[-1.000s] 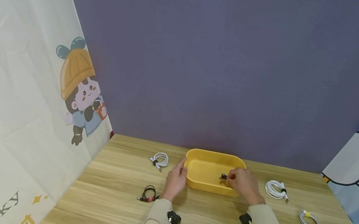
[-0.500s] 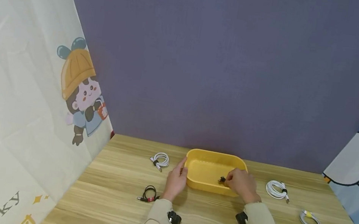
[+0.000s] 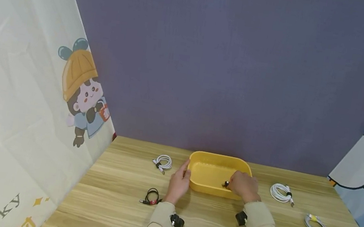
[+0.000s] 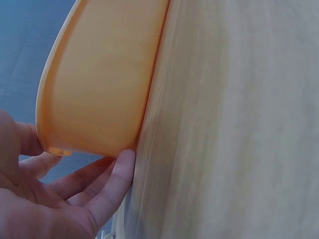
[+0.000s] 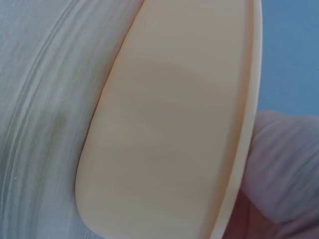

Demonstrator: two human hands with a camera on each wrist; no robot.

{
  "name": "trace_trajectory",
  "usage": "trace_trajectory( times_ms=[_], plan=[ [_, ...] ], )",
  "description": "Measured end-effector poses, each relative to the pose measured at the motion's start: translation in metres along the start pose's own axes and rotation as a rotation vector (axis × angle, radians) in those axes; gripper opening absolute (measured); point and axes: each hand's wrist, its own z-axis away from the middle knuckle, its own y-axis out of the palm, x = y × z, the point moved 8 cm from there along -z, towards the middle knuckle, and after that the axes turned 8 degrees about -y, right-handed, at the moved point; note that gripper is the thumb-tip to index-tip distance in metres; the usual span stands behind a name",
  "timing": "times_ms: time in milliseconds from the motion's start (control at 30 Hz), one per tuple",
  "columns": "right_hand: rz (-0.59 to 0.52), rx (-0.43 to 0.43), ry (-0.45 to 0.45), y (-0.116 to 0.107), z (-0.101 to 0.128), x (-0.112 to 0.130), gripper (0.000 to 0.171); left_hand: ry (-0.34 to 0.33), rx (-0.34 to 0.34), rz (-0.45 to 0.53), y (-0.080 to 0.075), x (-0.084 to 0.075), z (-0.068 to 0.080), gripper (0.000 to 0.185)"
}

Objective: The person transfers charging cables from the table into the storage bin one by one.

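Observation:
A yellow tray (image 3: 221,158) stands on the wooden table near the back wall. My left hand (image 3: 183,171) holds its left end, thumb up at the rim and fingers (image 4: 115,175) against the outer wall (image 4: 99,84). My right hand (image 3: 234,184) reaches over the tray's front right corner and pinches a small black cable (image 3: 225,183) low inside the tray. The right wrist view shows only the tray's wall (image 5: 169,124) and a bit of that hand (image 5: 281,172).
A white cable coil (image 3: 162,162) lies left of the tray, and a black coil with a red tie (image 3: 151,196) lies nearer me. To the right lie a white coil (image 3: 280,192) and a white-and-yellow one (image 3: 316,224). Printed screens flank the table.
My right hand has sunk a little lower into the tray with the black cable. The left hand stays at the tray's end.

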Motion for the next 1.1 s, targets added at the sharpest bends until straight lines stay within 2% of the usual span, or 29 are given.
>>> trace_trajectory(
  times_ms=[167, 367, 833, 1000, 1100],
  plan=[
    [0.000, 0.039, 0.010, 0.0009, 0.0009, 0.0014, 0.052, 0.018, -0.011, -0.005, -0.0005, -0.0009, 0.0009, 0.045],
    [0.008, 0.057, 0.016, 0.0009, -0.0004, 0.0021, 0.052, 0.008, -0.004, -0.002, 0.0005, 0.0000, -0.0001, 0.045],
    [0.033, 0.070, 0.037, -0.0001, -0.0002, 0.0015, 0.035, 0.004, -0.004, 0.002, 0.0007, -0.0007, -0.0004, 0.046],
    [0.007, -0.007, 0.024, -0.0026, 0.0013, -0.0016, 0.027, 0.008, 0.003, 0.001, 0.0012, -0.0005, -0.0012, 0.046],
    [-0.081, -0.127, -0.009, -0.0082, 0.0049, -0.0047, 0.021, -0.002, 0.007, 0.005, 0.0014, 0.0004, -0.0014, 0.045]
  ],
)
